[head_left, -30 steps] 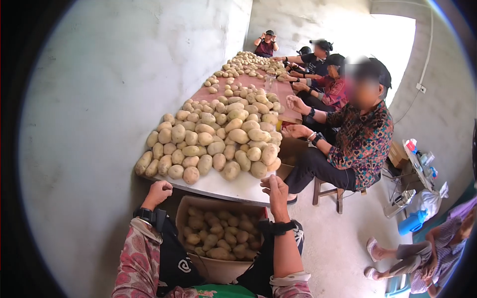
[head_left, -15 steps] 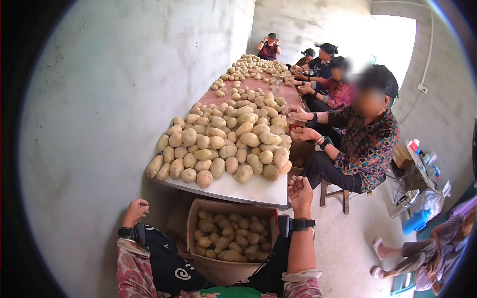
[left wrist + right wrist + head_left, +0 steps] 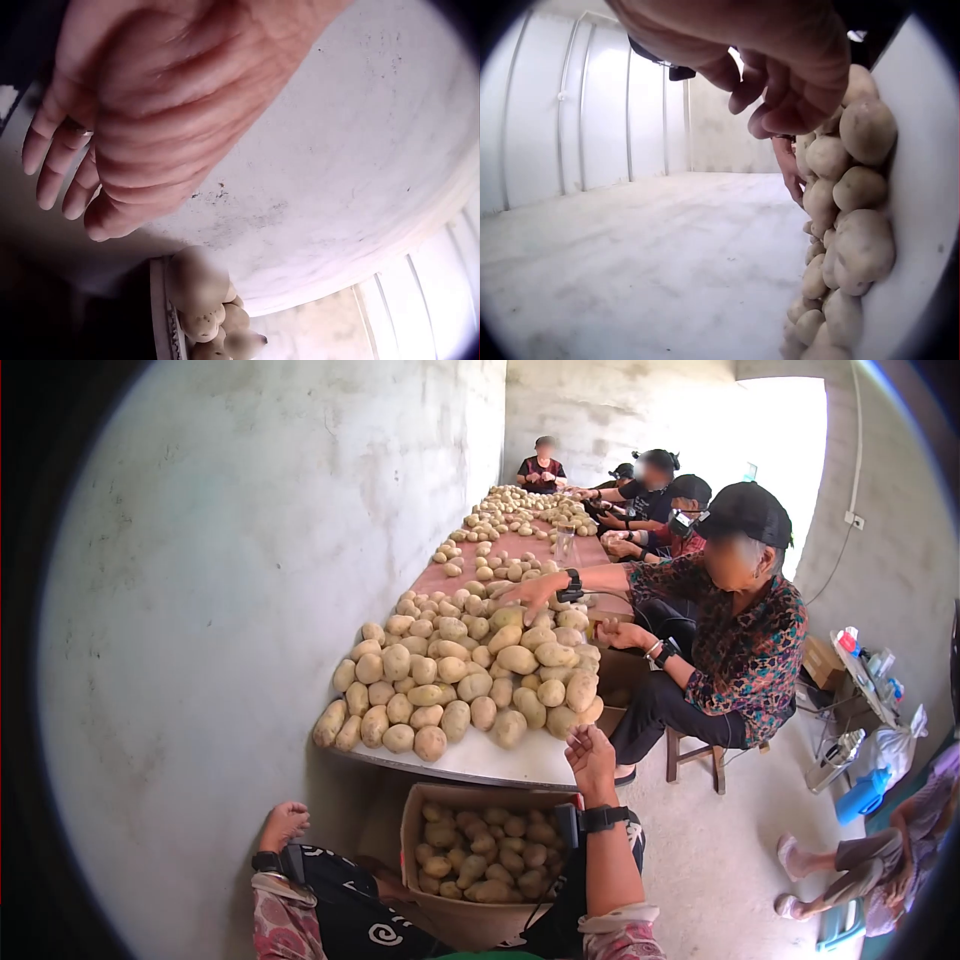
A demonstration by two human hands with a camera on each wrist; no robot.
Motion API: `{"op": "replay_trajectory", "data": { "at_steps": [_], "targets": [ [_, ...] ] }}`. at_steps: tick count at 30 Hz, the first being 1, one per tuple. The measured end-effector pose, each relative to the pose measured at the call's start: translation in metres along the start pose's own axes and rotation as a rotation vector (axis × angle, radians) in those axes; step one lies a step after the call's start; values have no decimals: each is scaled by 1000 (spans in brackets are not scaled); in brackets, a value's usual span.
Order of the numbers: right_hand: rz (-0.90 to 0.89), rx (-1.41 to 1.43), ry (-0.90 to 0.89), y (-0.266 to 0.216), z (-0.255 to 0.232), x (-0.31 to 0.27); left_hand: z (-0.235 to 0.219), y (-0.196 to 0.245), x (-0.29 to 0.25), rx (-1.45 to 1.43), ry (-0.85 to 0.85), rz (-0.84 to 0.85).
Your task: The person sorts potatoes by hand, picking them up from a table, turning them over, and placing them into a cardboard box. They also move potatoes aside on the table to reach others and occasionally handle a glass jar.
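Potatoes (image 3: 470,685) are heaped on the table (image 3: 500,760), beyond and to the left of the fingers of the right hand (image 3: 592,760), which are loosely bent, with nothing gripped. More are held in a cardboard box (image 3: 485,920), to the right of the left hand (image 3: 286,823), whose fingers are relaxed, slightly apart and empty. Beyond the right fingers, an arm (image 3: 602,576) is stretched over the potatoes by a seated person (image 3: 750,660).
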State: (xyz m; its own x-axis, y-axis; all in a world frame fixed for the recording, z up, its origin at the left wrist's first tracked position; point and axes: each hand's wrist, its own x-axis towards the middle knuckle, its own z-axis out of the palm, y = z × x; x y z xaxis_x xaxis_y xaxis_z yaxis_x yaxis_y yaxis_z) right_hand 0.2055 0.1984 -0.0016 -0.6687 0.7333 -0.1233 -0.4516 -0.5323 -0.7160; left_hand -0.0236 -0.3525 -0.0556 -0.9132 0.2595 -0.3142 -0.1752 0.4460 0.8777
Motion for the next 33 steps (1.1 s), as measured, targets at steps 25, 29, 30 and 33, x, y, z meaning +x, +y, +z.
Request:
{"op": "replay_trajectory", "data": {
  "at_steps": [25, 29, 30, 33],
  "targets": [
    [-2, 42, -27, -9, 7, -15, 23, 14, 20, 94, -166, -55],
    [-2, 49, -32, -10, 6, -14, 23, 13, 23, 110, -164, -64],
    [2, 49, -32, -8, 6, -15, 23, 14, 22, 130, -158, -66],
    [-2, 48, -44, -7, 7, -13, 26, 19, 18, 120, -155, -65]
  ]
}}
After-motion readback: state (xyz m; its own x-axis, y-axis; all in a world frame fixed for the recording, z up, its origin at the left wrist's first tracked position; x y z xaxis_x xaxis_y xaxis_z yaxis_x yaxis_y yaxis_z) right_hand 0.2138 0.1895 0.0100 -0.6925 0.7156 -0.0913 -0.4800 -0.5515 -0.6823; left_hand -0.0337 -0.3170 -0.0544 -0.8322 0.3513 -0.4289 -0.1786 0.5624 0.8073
